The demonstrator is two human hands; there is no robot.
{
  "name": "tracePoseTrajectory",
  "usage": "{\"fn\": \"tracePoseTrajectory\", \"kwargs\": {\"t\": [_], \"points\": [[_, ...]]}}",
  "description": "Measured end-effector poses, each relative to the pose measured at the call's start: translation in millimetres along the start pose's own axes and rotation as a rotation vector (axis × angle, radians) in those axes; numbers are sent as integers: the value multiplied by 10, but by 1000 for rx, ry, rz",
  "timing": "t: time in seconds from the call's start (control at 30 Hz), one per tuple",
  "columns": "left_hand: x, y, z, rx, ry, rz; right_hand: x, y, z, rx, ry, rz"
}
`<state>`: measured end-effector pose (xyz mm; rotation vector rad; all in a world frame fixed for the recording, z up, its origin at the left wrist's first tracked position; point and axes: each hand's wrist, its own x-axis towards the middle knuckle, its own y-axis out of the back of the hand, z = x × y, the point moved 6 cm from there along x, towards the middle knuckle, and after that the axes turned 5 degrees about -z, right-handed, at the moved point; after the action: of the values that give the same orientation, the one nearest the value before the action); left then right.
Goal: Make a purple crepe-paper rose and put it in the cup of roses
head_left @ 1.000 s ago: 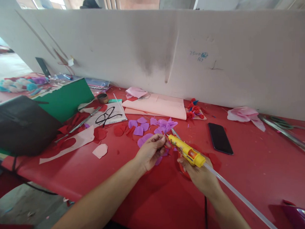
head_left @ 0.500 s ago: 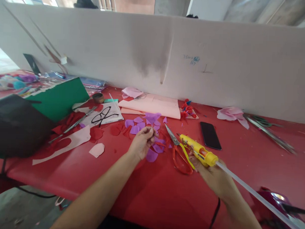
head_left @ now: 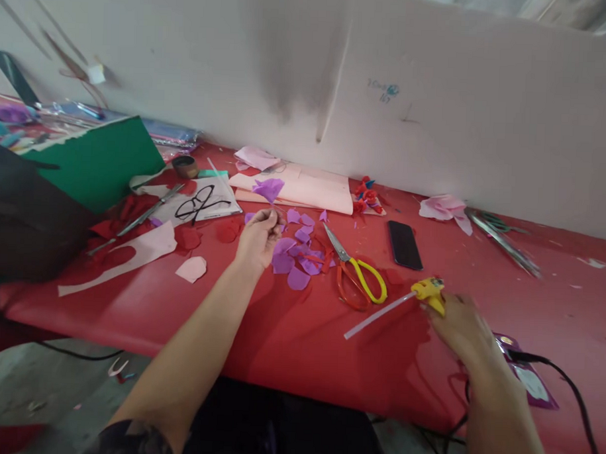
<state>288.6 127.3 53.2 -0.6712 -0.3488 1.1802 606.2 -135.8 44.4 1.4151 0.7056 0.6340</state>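
My left hand (head_left: 261,237) is closed in a pinch below a purple flower (head_left: 269,188), which points upward; any stem between the fingers is too small to see. Low over the right part of the table, my right hand (head_left: 461,325) is closed on a yellow hot glue gun (head_left: 430,291). A long clear glue stick (head_left: 379,315) sticks out of it toward the left. Scissors (head_left: 354,268) with one red and one yellow handle lie between the hands. Loose purple petals (head_left: 298,278) are spread beside my left hand, with some red pieces among them.
Black eyeglasses (head_left: 201,203) lie on white paper at left, near a green box (head_left: 99,160) and a dark bag (head_left: 27,217). A phone (head_left: 404,245) lies right of the scissors. Pink sheets (head_left: 309,187) sit at the back. A cord (head_left: 571,372) runs along the right.
The glue gun has swung round from pointing left to having its stick end at left, and it is lower and farther right. My left hand has moved left and up with the purple flower.
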Motion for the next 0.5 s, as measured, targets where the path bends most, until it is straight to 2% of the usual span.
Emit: {"fn": "tracePoseTrajectory", "kwargs": {"t": [0.1, 0.17, 0.2, 0.23, 0.3, 0.37, 0.43, 0.5], "points": [[-33, -56, -100, 36, 84, -41, -40, 152, -221, -69, 38, 118], [-49, -79, -146, 56, 120, -71, -119, 314, -538, -49, 78, 222], [-53, -85, -161, 58, 129, -81, -165, 369, -779, 26, 181, 236], [-55, -88, -173, 59, 133, -89, -213, 401, -1043, 131, 304, 217], [-58, -96, -194, 64, 138, -107, -297, 366, -1571, 296, 525, 64], [-63, -103, -214, 78, 150, -112, -340, 308, -1948, 349, 616, -19], [-72, -111, -228, 87, 163, -108, -324, 253, -2162, 365, 683, -52], [-84, -123, -232, 91, 169, -105, -214, 231, -2195, 370, 665, -34]]}}
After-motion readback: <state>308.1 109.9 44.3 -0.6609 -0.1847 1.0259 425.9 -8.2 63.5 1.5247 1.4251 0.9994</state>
